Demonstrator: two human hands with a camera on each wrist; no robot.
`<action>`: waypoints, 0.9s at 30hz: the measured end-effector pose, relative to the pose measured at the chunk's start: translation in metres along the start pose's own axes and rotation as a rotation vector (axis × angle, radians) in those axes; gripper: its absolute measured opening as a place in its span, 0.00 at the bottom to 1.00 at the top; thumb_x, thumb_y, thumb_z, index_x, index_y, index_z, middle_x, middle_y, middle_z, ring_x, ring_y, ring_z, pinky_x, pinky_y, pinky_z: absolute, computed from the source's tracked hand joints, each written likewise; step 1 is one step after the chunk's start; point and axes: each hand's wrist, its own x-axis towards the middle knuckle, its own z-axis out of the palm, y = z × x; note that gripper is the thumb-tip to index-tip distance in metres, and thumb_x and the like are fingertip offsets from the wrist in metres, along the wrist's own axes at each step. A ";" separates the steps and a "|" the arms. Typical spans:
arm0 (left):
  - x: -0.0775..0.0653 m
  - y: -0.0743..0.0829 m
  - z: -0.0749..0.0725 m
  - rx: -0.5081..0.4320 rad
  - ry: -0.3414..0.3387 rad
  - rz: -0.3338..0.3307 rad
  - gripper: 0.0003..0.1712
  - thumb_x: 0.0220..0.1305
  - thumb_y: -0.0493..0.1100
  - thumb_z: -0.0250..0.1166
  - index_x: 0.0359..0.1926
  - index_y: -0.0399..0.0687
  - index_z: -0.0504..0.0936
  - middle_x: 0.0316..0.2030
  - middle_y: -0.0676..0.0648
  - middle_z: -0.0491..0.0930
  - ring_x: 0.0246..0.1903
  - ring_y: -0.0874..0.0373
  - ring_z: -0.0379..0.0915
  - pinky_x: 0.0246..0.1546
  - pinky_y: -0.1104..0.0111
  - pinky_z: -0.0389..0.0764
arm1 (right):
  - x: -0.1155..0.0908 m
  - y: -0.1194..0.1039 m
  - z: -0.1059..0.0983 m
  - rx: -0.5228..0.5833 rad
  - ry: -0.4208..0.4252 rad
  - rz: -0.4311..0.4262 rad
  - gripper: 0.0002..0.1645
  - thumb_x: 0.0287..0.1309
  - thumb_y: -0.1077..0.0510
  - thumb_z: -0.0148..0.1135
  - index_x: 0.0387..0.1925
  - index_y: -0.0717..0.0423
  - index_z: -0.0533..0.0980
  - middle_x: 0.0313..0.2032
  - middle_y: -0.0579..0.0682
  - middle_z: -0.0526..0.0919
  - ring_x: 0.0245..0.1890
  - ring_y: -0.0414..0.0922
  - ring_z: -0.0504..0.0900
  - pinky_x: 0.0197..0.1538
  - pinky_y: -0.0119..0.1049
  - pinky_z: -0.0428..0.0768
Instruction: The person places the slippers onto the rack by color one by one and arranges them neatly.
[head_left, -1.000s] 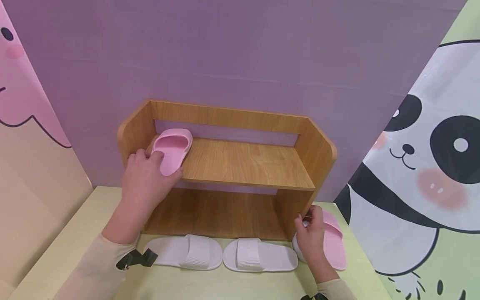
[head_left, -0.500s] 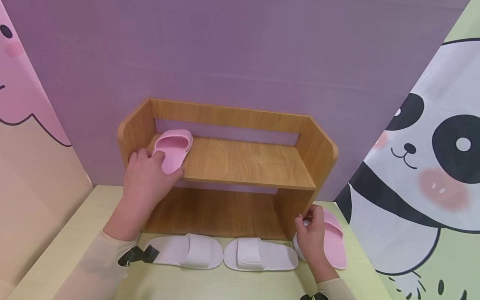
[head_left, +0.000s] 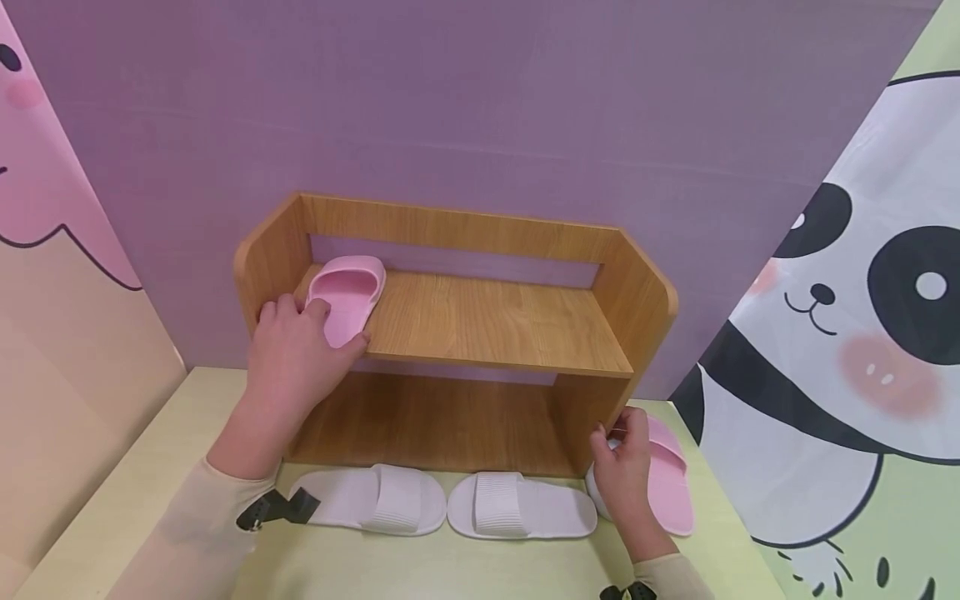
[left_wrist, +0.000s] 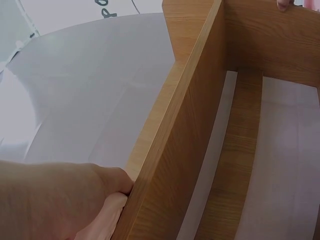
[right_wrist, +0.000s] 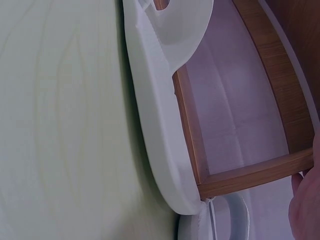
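1. The left hand (head_left: 294, 358) reaches to the left end of the wooden shoe rack (head_left: 457, 231), with its fingers and thumb spread around the near end of a pink clog-style slipper (head_left: 347, 321). Its grip is bent partway closed on that slipper; how firmly it holds cannot be told.
2. The pink clog-style slipper lies on the upper shelf (head_left: 487, 321), just beside the left side panel (head_left: 268, 265), its broad strap toward the back and its sole toward the person.
3. In the left wrist view, the thumb meets the front edge of the upper shelf.
4. The right hand (head_left: 624, 479) pinches the front edge of the right side panel (head_left: 637, 304) low down, its grip nearly closed on the wood.
5. On the counter (head_left: 420, 575) in front of the rack, a left white slipper (head_left: 393, 500) and a right white slipper (head_left: 501, 505) lie end to end, with their ribbed straps near each other.
6. To the right of the rack lies a pink slide (head_left: 670, 487), beside a pale item (head_left: 595, 490) partly hidden by the right hand.
7. Behind the rack rises a purple wall (head_left: 465, 100); a panda print (head_left: 862, 292) covers the right side.
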 end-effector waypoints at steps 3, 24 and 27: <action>-0.001 0.000 0.001 0.001 0.003 0.000 0.43 0.67 0.62 0.73 0.65 0.27 0.80 0.53 0.22 0.75 0.57 0.26 0.69 0.55 0.35 0.75 | 0.000 0.001 0.000 -0.004 -0.001 0.012 0.17 0.66 0.75 0.62 0.53 0.68 0.72 0.47 0.58 0.77 0.46 0.41 0.77 0.50 0.24 0.75; -0.020 -0.006 -0.010 -0.057 0.083 0.037 0.45 0.65 0.65 0.75 0.66 0.31 0.80 0.60 0.25 0.75 0.59 0.25 0.71 0.56 0.32 0.74 | 0.000 0.003 0.001 0.028 0.008 0.020 0.17 0.66 0.76 0.62 0.53 0.67 0.73 0.47 0.54 0.79 0.43 0.39 0.77 0.48 0.22 0.75; -0.029 -0.010 -0.017 -0.102 0.121 0.047 0.42 0.66 0.62 0.76 0.67 0.34 0.81 0.59 0.28 0.77 0.58 0.27 0.73 0.55 0.33 0.75 | 0.000 0.003 0.002 0.042 0.016 0.011 0.18 0.65 0.77 0.63 0.53 0.66 0.73 0.47 0.55 0.79 0.43 0.39 0.77 0.47 0.22 0.75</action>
